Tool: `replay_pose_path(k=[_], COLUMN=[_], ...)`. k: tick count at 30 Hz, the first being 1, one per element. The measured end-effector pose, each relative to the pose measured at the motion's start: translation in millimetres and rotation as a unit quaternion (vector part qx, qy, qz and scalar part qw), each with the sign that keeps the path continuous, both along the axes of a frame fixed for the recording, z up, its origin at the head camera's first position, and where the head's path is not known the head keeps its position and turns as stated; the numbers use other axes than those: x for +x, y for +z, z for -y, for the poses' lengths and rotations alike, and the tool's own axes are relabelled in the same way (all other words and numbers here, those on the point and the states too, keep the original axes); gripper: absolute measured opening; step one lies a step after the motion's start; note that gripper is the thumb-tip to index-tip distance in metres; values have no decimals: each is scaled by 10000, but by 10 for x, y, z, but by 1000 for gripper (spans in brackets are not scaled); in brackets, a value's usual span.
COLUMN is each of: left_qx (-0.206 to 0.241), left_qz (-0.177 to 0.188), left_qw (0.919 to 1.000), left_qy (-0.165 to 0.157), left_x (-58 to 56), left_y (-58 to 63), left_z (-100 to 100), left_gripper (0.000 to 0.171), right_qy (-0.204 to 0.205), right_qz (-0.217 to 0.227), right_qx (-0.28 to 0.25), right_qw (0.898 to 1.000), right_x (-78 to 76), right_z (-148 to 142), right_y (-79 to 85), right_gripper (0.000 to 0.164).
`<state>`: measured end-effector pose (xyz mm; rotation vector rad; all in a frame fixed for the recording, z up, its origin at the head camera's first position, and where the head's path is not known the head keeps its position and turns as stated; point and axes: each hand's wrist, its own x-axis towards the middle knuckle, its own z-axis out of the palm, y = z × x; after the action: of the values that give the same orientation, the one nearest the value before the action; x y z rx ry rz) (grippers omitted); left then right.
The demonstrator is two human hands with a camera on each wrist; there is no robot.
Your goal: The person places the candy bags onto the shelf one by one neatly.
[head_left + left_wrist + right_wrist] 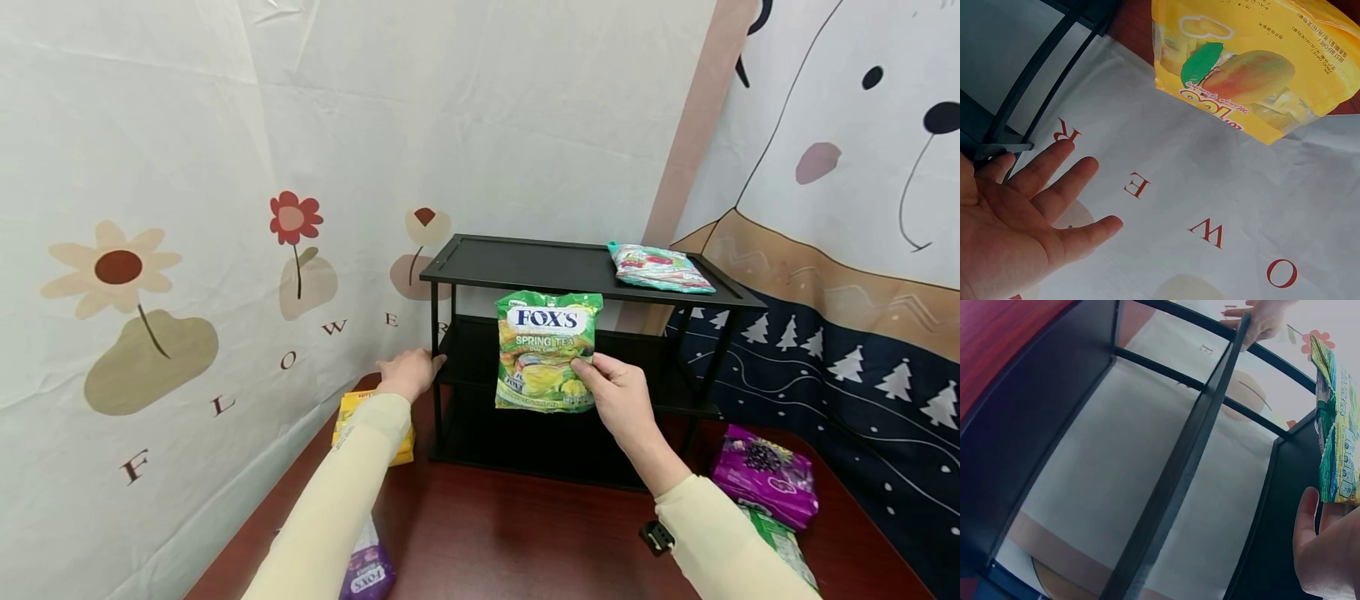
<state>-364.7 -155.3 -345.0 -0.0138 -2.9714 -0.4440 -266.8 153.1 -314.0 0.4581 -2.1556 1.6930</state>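
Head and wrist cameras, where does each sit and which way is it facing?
Head: on the head, facing forward and down at the black shelf; left hand, right hand and sleeves show.
Left wrist: on that wrist, facing past the left hand to the yellow bag.
Right wrist: on that wrist, facing the black shelf; both hands show.
Head and right wrist share the green bag.

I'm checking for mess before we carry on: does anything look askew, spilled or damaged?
Nothing looks spilled or damaged. The black shelf stands upright, and the green FOX'S bag in the right hand looks intact. Only mildly untidy: at the head view's right, a purple bag overlaps a green packet.
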Motion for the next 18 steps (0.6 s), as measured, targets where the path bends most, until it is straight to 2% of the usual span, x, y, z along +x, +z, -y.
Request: replay_pose_path(k=[8, 18], left_qx=[-23, -10], left_qz=[36, 43], left_qw=[9999, 9999], left_qy=[91, 111], left_x=[-12, -14], left_y=[-4, -4], left_z=[-14, -23], left_gripper=[49, 48], right_qy=[32, -128], right_qz=[58, 141], right_qx=[-52, -102], right_qw=[10000, 9998], right_x=[-39, -108], right_z=[23, 64], right_y=[193, 411], right_gripper=[36, 37])
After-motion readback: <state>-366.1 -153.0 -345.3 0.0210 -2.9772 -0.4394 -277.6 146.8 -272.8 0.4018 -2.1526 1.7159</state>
